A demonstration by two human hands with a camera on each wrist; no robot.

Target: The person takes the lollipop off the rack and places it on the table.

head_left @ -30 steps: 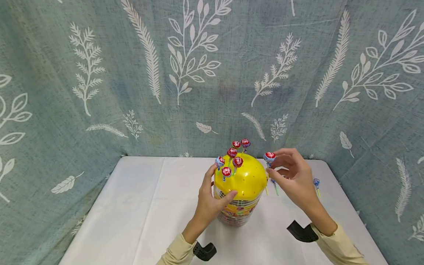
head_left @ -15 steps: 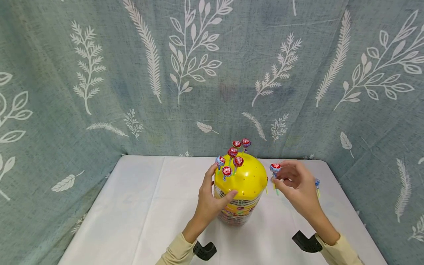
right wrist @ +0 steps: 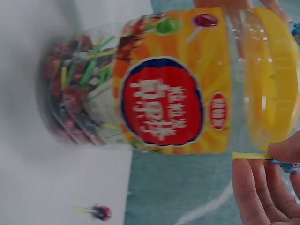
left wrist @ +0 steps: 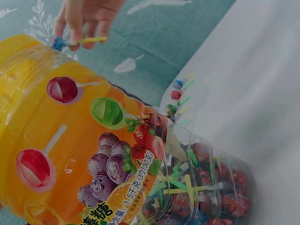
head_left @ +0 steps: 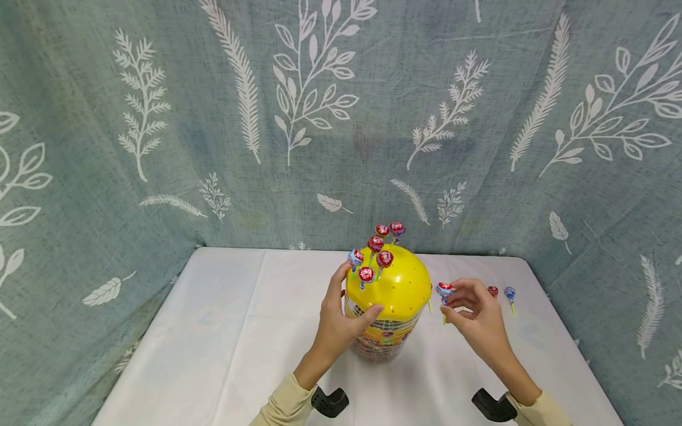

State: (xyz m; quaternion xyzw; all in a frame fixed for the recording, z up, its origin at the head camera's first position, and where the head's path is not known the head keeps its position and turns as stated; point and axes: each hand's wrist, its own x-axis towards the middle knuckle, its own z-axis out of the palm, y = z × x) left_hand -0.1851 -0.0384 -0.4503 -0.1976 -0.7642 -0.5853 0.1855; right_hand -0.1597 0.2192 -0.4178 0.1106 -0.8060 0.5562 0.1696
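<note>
A clear candy jar with a domed yellow lid stands upright on the table. Several wrapped lollipops stick up from the lid's left and back part, and small holes dot the rest of it. My left hand grips the lid, thumb across the front and fingers along the left side. To the right of the jar, my right hand pinches a blue-wrapped lollipop between thumb and fingers. Its yellow stick points down, beside the jar's side.
Loose lollipops lie on the white-covered table right of the jar, among them a blue one and a red one. More lollipops show through the jar's wall. A leaf-patterned curtain hangs behind the table.
My right hand has drawn the lollipop away from the lid, toward me and slightly right, uncovering the red lollipop behind. The left hand keeps its hold on the lid.
</note>
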